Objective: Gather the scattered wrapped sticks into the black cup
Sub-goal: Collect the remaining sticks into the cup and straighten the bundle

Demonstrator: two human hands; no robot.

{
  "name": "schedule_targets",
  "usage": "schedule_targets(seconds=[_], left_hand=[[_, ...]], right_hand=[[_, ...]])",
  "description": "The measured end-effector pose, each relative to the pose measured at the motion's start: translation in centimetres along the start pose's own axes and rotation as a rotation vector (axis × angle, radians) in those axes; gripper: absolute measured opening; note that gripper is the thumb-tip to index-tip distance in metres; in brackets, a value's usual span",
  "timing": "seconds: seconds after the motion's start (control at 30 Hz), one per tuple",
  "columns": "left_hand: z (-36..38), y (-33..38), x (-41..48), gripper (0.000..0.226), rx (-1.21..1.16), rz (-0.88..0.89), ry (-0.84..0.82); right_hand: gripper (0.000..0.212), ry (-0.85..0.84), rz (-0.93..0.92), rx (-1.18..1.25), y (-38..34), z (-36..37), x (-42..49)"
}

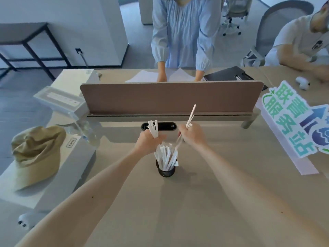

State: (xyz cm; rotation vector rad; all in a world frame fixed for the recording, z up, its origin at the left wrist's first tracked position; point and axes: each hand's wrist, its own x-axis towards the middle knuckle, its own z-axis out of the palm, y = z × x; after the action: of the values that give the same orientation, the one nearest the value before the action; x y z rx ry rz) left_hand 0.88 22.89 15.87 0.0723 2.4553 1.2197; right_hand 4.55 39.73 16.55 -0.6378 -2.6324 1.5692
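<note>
A small black cup (166, 171) stands on the beige desk (204, 202) in the middle, with several white wrapped sticks (166, 156) upright in it. My left hand (148, 142) hovers just above and left of the cup, closed around a bundle of white wrapped sticks (153, 128) whose ends point up. My right hand (191, 135) is above and right of the cup, gripping a few long wrapped sticks (190, 115) that slant up to the right, their lower ends reaching toward the cup.
A brown divider panel (170, 98) crosses the desk behind my hands. A khaki hat (36, 154) lies on a white box at the left, a colourful sign (293, 122) at the right. A person in pale blue stands beyond the divider; another sits at the far right.
</note>
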Motion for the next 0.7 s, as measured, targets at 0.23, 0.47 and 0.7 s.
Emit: schedule_targets(seconds=[0.23, 0.47, 0.7], left_hand=[[0.6, -3.3, 0.1, 0.030, 0.034, -0.065, -0.063], [2.4, -4.7, 0.7, 0.030, -0.087, -0.133, -0.070], [3.6, -6.6, 1.1, 0.034, 0.125, -0.094, -0.111]], right_hand=[[0.030, -0.107, 0.048, -0.126, 2.4, 3.4, -0.5], [0.045, -0.029, 0.103, -0.134, 4.5, 6.3, -0.7], [0.025, -0.086, 0.142, -0.263, 5.5, 7.8, -1.1]])
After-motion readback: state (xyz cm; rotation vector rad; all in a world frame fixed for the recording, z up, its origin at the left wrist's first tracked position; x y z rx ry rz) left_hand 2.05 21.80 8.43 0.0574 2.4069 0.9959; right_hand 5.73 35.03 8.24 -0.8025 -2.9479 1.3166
